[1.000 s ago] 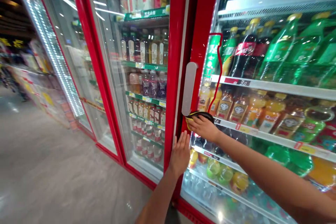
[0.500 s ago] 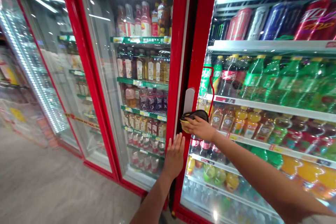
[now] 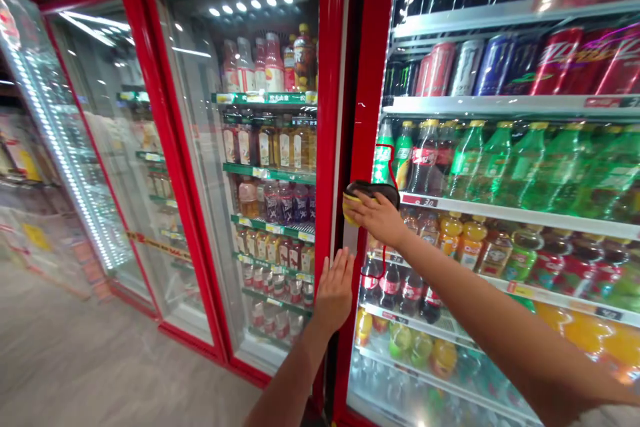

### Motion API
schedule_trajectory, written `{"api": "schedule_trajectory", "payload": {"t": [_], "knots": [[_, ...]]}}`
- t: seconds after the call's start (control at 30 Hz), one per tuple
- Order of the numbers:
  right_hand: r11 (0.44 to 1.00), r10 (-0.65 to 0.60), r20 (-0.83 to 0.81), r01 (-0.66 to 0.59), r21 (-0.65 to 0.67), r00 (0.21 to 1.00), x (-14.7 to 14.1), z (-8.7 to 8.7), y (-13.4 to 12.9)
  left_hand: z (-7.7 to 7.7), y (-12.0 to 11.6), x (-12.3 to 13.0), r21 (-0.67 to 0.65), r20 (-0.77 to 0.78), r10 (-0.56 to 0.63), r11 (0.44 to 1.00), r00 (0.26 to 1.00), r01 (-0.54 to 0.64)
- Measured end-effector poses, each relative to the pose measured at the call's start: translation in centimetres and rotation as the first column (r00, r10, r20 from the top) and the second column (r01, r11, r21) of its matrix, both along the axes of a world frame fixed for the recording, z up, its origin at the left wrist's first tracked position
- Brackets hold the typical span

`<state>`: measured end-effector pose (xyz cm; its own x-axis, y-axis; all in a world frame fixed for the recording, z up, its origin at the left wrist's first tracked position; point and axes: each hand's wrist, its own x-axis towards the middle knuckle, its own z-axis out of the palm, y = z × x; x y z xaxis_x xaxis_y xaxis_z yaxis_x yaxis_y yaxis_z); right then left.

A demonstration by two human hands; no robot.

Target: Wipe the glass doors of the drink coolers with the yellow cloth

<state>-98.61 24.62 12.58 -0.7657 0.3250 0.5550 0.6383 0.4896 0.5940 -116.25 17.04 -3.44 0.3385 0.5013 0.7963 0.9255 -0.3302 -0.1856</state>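
Note:
My right hand [image 3: 377, 217] presses a folded yellow-and-black cleaning cloth [image 3: 364, 187] against the red door frame [image 3: 367, 80] of the right-hand drinks fridge. The cloth covers the upper part of a pale door handle [image 3: 351, 237], whose lower part shows beneath it. Lower and to the left, my left hand [image 3: 334, 293] lies with fingers extended against the red frame [image 3: 331, 120] of the neighbouring fridge door. Nothing is in that hand. My right palm side and the cloth's underside are hidden.
Behind the right glass stand green bottles [image 3: 520, 153], cans [image 3: 495, 65] and several juice bottles [image 3: 470, 240] on shelves. The left fridge holds bottled drinks [image 3: 273, 63] too. Grey floor [image 3: 150, 360] spreads at the lower left.
My right hand has slid the cloth upward along the frame, over the upper part of the handle. My left hand stays on the frame. The view has tilted up slightly.

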Motion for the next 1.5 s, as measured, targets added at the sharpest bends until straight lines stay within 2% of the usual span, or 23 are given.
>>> {"api": "schedule_trajectory", "payload": {"t": [0.07,0.13,0.23,0.3,0.4,0.5,0.57,0.63,0.7,0.77,0.8,0.87,1.0,1.07,1.13,1.27,1.33,1.4,1.43,1.5], "knots": [[0.996,-0.083,-0.128,0.087,0.026,0.988,-0.3,2.7,-0.2,1.1,0.4,-0.2,0.015,0.003,0.007,1.0,1.0,-0.007],[0.992,-0.112,-0.162,0.119,0.031,0.98,-0.6,4.2,-0.5,2.2,0.8,-0.2,0.016,-0.003,-0.002,1.0,1.0,0.002],[0.994,-0.086,-0.125,0.093,0.052,0.988,-0.7,5.2,-0.8,3.8,1.3,-0.2,0.007,-0.022,-0.002,1.0,1.0,0.003],[0.99,-0.062,-0.158,0.081,0.116,0.985,-0.1,5.7,-0.6,4.8,1.5,0.1,0.007,-0.03,0.007,1.0,1.0,-0.006],[0.973,-0.016,-0.21,0.064,0.224,0.977,1.1,6.8,0.6,6.4,1.7,0.7,0.02,-0.026,0.019,1.0,0.999,-0.019],[0.974,0.009,-0.117,0.017,0.224,0.993,2.1,8.3,2.4,8.3,2.1,1.4,0.044,-0.022,0.008,0.999,1.0,-0.007],[0.977,0.028,-0.039,-0.019,0.211,0.999,2.3,10.2,3.5,9.6,2.5,1.9,0.067,-0.034,-0.013,0.998,0.999,0.015],[0.975,0.03,-0.044,-0.02,0.22,0.999,2.3,13.3,4.3,11.1,3.2,2.3,0.093,-0.052,-0.034,0.995,0.998,0.039],[0.969,0.008,-0.149,0.029,0.244,0.989,2.0,16.8,4.7,12.7,4.0,2.7,0.115,-0.054,-0.043,0.992,0.998,0.049],[0.96,-0.009,-0.267,0.083,0.267,0.964,1.8,19.5,4.7,14.3,5.0,3.2,0.133,-0.037,-0.036,0.99,0.999,0.041],[0.957,-0.008,-0.294,0.093,0.275,0.956,1.7,20.1,4.6,15.0,5.5,3.5,0.138,-0.024,-0.026,0.99,0.999,0.029],[0.957,0.005,-0.259,0.071,0.28,0.966,1.7,19.7,4.4,16.1,6.5,3.9,0.144,0.001,0.0,0.99,1.0,0.0],[0.965,0.053,-0.055,-0.037,0.261,0.997,2.4,16.0,4.4,16.9,8.0,4.4,0.154,0.033,0.023,0.988,0.999,-0.027],[0.963,0.068,-0.026,-0.058,0.262,0.997,2.7,15.9,4.7,16.7,8.5,4.4,0.168,0.037,0.014,0.986,0.999,-0.019],[0.96,0.067,-0.054,-0.049,0.277,0.996,2.8,18.1,5.1,16.6,8.9,4.3,0.186,0.032,0.008,0.982,0.999,-0.014],[0.947,0.036,-0.193,0.029,0.319,0.98,1.9,26.7,5.8,17.0,10.1,3.9,0.233,0.034,0.018,0.972,0.999,-0.026],[0.943,0.026,-0.276,0.068,0.325,0.961,1.2,30.3,5.9,17.6,10.8,3.7,0.253,0.043,0.014,0.967,0.999,-0.024],[0.938,0.037,-0.342,0.085,0.336,0.939,0.7,31.6,5.9,18.2,11.5,3.6,0.265,0.05,0.004,0.964,0.999,-0.017],[0.933,0.048,-0.365,0.088,0.348,0.93,0.6,31.2,5.9,18.5,11.7,3.6,0.268,0.051,0.0,0.963,0.999,-0.014],[0.923,0.067,-0.363,0.08,0.375,0.929,0.5,29.2,5.9,19.0,12.1,3.6,0.27,0.05,-0.004,0.963,0.999,-0.009]]}}
